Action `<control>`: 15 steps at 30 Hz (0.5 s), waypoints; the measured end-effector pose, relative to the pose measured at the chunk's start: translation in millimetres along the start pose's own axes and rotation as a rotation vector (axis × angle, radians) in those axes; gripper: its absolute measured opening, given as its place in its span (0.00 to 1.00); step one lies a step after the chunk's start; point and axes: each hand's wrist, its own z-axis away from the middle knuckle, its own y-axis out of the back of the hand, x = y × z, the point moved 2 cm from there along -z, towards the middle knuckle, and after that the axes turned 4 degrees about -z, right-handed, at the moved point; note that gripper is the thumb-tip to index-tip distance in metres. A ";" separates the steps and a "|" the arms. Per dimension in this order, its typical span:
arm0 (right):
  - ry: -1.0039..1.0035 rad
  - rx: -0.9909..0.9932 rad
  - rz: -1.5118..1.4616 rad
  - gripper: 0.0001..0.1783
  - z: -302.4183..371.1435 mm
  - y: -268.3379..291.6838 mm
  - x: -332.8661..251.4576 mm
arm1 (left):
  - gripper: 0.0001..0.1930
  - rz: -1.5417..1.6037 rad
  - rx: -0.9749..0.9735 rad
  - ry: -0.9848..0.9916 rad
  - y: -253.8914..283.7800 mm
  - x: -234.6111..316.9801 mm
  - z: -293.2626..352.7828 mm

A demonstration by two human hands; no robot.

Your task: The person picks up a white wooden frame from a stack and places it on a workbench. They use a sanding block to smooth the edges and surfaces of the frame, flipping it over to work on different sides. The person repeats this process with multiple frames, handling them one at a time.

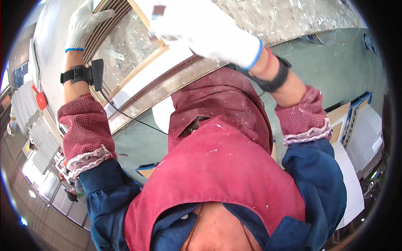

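Dusty desk: left hand flat, fingers spread, on wooden frame; right hand fingers pinch a small scraper.

Setting: workshop or small factory floor. Evidence: paint- and plaster-spattered grey workbench at 12 o'clock; pale wooden frame with a dusty panel at 11 o'clock; stacks of white flat panels at 9 o'clock; further white sheets on a blue-edged pallet at 3 o'clock; green-grey concrete floor between.
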 end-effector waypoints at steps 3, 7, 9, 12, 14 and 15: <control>0.142 0.051 -0.070 0.06 27.2 5.2 -11.2 | 0.30 -0.054 0.046 -0.074 -8.0 -17.2 -3.4; 0.148 -0.051 -0.045 0.08 19.3 2.0 -7.4 | 0.27 -0.107 -0.024 0.062 18.3 3.3 13.1; 0.083 -0.087 0.026 0.12 5.1 5.5 8.3 | 0.21 -0.125 0.028 0.039 42.9 61.3 23.3; 0.154 -0.103 0.205 0.15 11.8 2.8 16.1 | 0.21 0.143 -0.004 0.022 35.2 62.5 18.6; 0.144 -0.119 0.002 0.12 28.8 4.2 -10.8 | 0.21 0.055 0.060 0.005 45.1 56.8 35.8; 0.089 -0.122 -0.055 0.10 34.3 3.6 -16.5 | 0.22 0.145 0.049 0.021 42.4 54.9 34.4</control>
